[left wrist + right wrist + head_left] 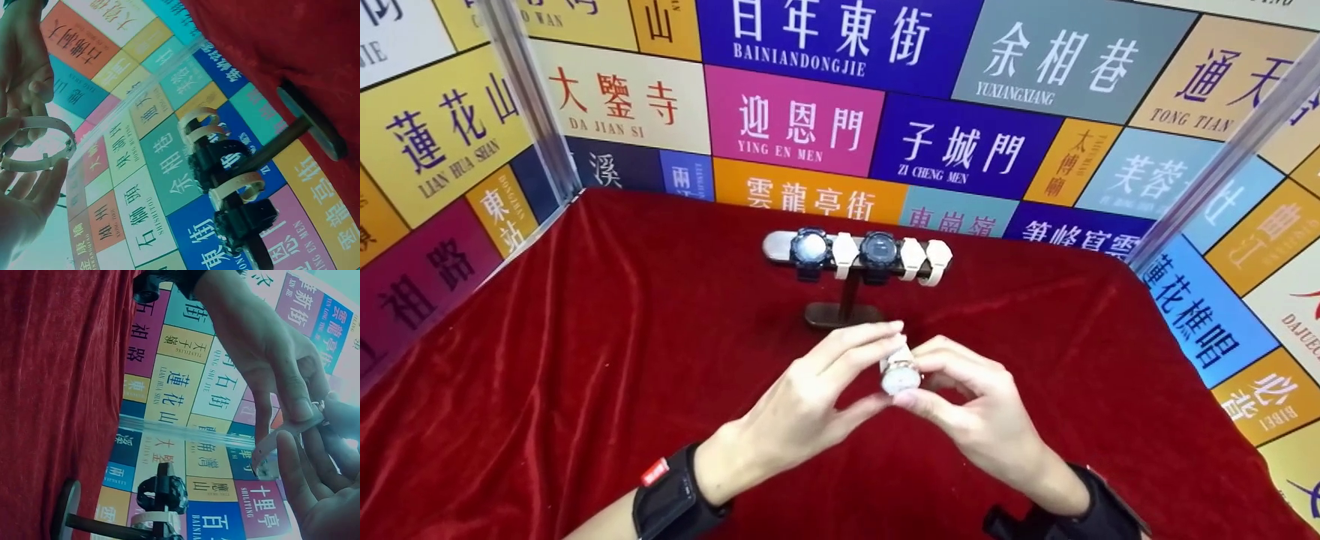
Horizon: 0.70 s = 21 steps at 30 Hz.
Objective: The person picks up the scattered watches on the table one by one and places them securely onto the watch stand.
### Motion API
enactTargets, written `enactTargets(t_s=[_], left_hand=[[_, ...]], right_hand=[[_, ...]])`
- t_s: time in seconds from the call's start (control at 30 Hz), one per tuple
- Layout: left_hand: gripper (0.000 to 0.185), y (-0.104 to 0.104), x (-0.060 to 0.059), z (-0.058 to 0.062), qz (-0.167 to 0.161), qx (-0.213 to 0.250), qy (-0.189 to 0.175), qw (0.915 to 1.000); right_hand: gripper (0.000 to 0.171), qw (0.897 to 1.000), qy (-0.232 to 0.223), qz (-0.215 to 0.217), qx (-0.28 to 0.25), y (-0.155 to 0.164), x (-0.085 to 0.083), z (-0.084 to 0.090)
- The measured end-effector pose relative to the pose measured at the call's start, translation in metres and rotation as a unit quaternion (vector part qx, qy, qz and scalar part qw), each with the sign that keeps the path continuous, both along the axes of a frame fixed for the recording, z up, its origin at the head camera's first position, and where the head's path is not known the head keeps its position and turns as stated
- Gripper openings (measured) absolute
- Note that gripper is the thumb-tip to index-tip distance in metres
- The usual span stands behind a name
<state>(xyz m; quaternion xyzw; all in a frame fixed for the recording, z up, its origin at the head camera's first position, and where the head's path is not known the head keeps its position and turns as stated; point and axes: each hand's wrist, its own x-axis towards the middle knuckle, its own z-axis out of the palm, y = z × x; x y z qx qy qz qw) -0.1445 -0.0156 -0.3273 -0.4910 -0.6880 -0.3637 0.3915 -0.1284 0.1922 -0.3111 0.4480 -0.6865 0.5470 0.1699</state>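
A white-strapped wristwatch (901,379) with a round pale dial is held between both hands, above the red cloth. My left hand (810,390) pinches the strap, its finger pressed on the band (281,436) in the right wrist view. My right hand (982,390) grips the watch from the other side, its thumb at the edge of the dial. The strap (48,122) forms a loop in the left wrist view, with fingers around and inside it. Just beyond the hands stands a dark T-shaped watch stand (847,296).
On the stand's bar hang two dark watches (878,250) and three cream ones, such as the cream watch (913,255). A red velvet cloth (660,315) with folds covers the table. Panels with colourful street-name signs (795,120) enclose the back and sides.
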Motion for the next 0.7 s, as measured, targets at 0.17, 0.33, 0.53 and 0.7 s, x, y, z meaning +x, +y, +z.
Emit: enactTargets(t_s=[0.17, 0.33, 0.53, 0.7], left_hand=[[0.050, -0.006, -0.005, -0.007, 0.001, 0.000, -0.012, 0.9999], [0.044, -0.033, -0.030, -0.012, 0.023, 0.018, -0.039, 0.9988], [0.041, -0.089, -0.076, -0.012, 0.121, 0.041, -0.103, 0.9865], [0.050, -0.122, -0.105, 0.004, 0.168, 0.023, -0.195, 0.9661]], right_hand=[[0.031, 0.998, -0.002, -0.033, 0.044, -0.001, -0.006, 0.000], [0.028, 0.984, 0.015, -0.141, 0.105, 0.012, -0.030, 0.007], [0.023, 0.946, -0.018, -0.295, 0.131, 0.047, -0.076, 0.007], [0.035, 0.919, -0.032, -0.352, 0.173, 0.068, -0.110, -0.001]])
